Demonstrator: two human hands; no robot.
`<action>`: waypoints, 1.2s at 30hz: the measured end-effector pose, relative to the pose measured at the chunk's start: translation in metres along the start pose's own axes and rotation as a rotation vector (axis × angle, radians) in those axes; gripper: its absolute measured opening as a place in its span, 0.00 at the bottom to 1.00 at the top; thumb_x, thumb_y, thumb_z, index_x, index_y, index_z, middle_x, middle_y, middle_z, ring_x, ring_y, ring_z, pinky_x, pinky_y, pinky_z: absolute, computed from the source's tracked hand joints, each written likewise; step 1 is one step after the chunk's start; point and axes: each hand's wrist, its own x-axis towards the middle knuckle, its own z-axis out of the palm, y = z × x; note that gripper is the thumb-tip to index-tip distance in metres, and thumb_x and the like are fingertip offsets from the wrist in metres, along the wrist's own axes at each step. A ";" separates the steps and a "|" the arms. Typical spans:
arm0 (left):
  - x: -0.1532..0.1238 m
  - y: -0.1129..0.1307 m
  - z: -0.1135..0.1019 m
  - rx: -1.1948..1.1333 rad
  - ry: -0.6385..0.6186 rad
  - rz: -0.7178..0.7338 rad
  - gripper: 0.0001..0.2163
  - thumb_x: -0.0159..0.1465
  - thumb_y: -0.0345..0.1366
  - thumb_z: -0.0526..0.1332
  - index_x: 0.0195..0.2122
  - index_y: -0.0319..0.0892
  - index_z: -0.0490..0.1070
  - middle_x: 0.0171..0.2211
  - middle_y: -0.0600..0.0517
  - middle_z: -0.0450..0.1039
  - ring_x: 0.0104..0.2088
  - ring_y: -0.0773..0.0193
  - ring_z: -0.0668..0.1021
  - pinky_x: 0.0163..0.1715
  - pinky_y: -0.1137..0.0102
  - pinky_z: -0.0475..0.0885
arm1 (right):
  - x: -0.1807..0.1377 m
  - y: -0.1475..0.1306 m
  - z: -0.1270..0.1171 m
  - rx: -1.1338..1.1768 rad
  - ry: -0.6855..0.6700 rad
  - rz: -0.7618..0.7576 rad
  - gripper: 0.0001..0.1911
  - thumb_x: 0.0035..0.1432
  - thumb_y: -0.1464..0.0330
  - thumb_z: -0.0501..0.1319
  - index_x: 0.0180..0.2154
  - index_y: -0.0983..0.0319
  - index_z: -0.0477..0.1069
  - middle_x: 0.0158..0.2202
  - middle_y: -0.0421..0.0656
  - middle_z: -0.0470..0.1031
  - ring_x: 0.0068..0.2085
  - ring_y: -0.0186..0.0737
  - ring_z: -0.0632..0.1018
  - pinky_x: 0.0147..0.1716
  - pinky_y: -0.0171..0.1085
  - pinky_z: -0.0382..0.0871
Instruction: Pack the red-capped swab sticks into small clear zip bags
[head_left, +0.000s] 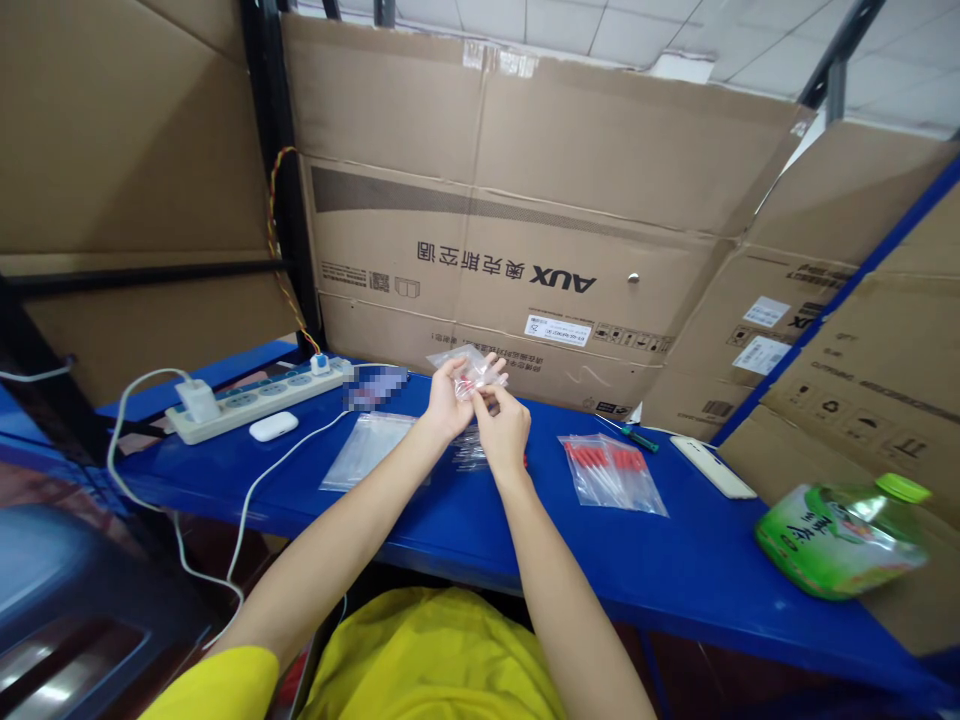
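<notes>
Both my hands are raised over the blue table (675,570) and pinch one small clear plastic bag (469,368) with something red inside. My left hand (448,402) grips the bag's left side, fingers closed. My right hand (504,428) holds it from below and right, fingers closed too. Beneath my hands lies a small heap of clear bags (469,450). An empty-looking clear bag (367,450) lies flat to the left. A clear bag of red-tipped pieces (611,472) lies to the right.
A white power strip (259,398) with a charger and cables lies at the left, a white earbud case (273,426) in front of it. A green screwdriver (640,437), a white phone (712,466) and a green bottle (844,538) lie at the right. Cardboard boxes (525,200) wall the back.
</notes>
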 end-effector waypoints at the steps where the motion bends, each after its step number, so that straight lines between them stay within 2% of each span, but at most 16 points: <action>1: -0.002 0.001 0.001 -0.014 0.013 0.009 0.21 0.66 0.37 0.56 0.58 0.36 0.73 0.51 0.35 0.81 0.54 0.42 0.83 0.54 0.48 0.79 | 0.000 0.000 0.000 0.022 -0.004 -0.014 0.09 0.67 0.63 0.62 0.41 0.58 0.80 0.39 0.42 0.86 0.36 0.41 0.82 0.40 0.36 0.72; 4: -0.009 0.001 0.004 -0.073 0.023 0.083 0.17 0.68 0.41 0.57 0.55 0.40 0.73 0.54 0.38 0.80 0.57 0.42 0.82 0.56 0.46 0.78 | -0.001 -0.001 -0.002 0.072 0.000 -0.028 0.09 0.65 0.62 0.63 0.41 0.59 0.80 0.35 0.41 0.84 0.33 0.41 0.80 0.39 0.36 0.71; 7: -0.017 -0.004 0.007 -0.162 0.007 0.241 0.14 0.68 0.40 0.59 0.54 0.46 0.72 0.59 0.44 0.79 0.61 0.46 0.80 0.61 0.46 0.75 | -0.003 -0.005 -0.003 0.140 0.009 -0.017 0.09 0.62 0.61 0.64 0.39 0.59 0.79 0.28 0.38 0.78 0.30 0.39 0.76 0.37 0.36 0.69; 10: -0.025 -0.010 0.010 -0.213 -0.017 0.319 0.14 0.70 0.40 0.58 0.55 0.48 0.73 0.63 0.46 0.76 0.65 0.47 0.77 0.65 0.47 0.72 | -0.005 -0.008 -0.005 0.204 0.010 0.001 0.10 0.60 0.60 0.66 0.38 0.59 0.77 0.24 0.35 0.71 0.28 0.37 0.73 0.34 0.35 0.66; 15: -0.037 -0.016 0.009 -0.243 -0.043 0.402 0.15 0.71 0.41 0.56 0.56 0.51 0.75 0.66 0.50 0.74 0.70 0.49 0.72 0.67 0.48 0.70 | -0.007 -0.008 -0.007 0.301 -0.056 -0.016 0.11 0.59 0.61 0.67 0.40 0.59 0.78 0.23 0.32 0.64 0.25 0.34 0.67 0.31 0.34 0.62; 19: -0.047 -0.020 0.007 -0.253 -0.057 0.472 0.17 0.72 0.41 0.55 0.58 0.53 0.75 0.66 0.52 0.74 0.71 0.50 0.70 0.69 0.48 0.68 | -0.008 -0.010 -0.008 0.341 -0.132 -0.092 0.10 0.61 0.60 0.66 0.33 0.60 0.78 0.23 0.33 0.61 0.26 0.33 0.64 0.29 0.35 0.58; 25: -0.052 -0.018 0.005 -0.276 -0.054 0.473 0.18 0.73 0.41 0.53 0.61 0.53 0.74 0.67 0.51 0.73 0.71 0.49 0.70 0.70 0.46 0.66 | -0.010 -0.016 -0.007 0.391 -0.183 -0.160 0.10 0.61 0.61 0.67 0.32 0.61 0.78 0.26 0.36 0.62 0.28 0.34 0.63 0.30 0.35 0.58; 30: -0.049 -0.019 -0.001 -0.310 -0.087 0.456 0.18 0.73 0.39 0.53 0.60 0.51 0.74 0.67 0.50 0.72 0.70 0.50 0.71 0.70 0.49 0.67 | -0.011 -0.016 -0.005 0.370 -0.159 -0.169 0.10 0.58 0.63 0.69 0.27 0.61 0.76 0.25 0.35 0.60 0.28 0.34 0.61 0.28 0.35 0.55; 36: -0.046 -0.021 -0.004 -0.322 -0.094 0.436 0.18 0.73 0.38 0.53 0.61 0.51 0.74 0.67 0.51 0.73 0.69 0.51 0.72 0.69 0.50 0.69 | -0.013 -0.015 -0.005 0.403 -0.187 -0.145 0.08 0.58 0.63 0.70 0.31 0.61 0.80 0.25 0.36 0.63 0.27 0.34 0.62 0.28 0.35 0.57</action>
